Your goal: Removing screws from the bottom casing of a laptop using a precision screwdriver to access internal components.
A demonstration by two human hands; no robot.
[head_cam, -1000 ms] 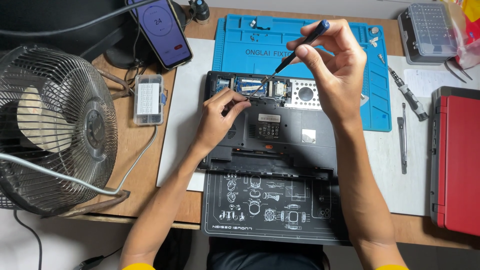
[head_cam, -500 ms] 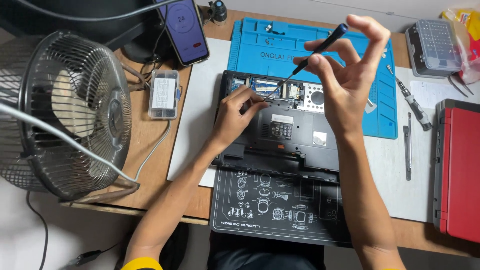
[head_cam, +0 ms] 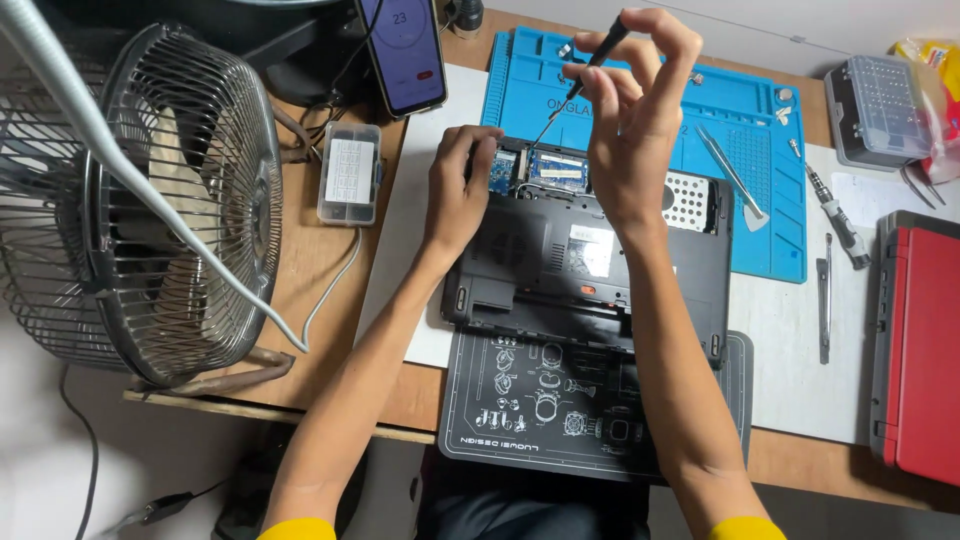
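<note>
A black laptop lies upside down on the desk with its top compartment uncovered, showing green circuit boards. My left hand rests on the laptop's upper left corner, fingertips at the edge of the uncovered bay. My right hand is raised above the bay and pinches a slim black screwdriver, its tip angled down toward the boards.
A blue repair mat lies behind the laptop with a metal pry tool. A black printed mat is in front. A fan, phone, small clear parts box, red case, bit box and loose tools surround it.
The view has shifted, so everything sits further right in frame. My right hand stays on the screwdriver, held more upright over the bay. My left hand stays at the laptop's upper left corner.
</note>
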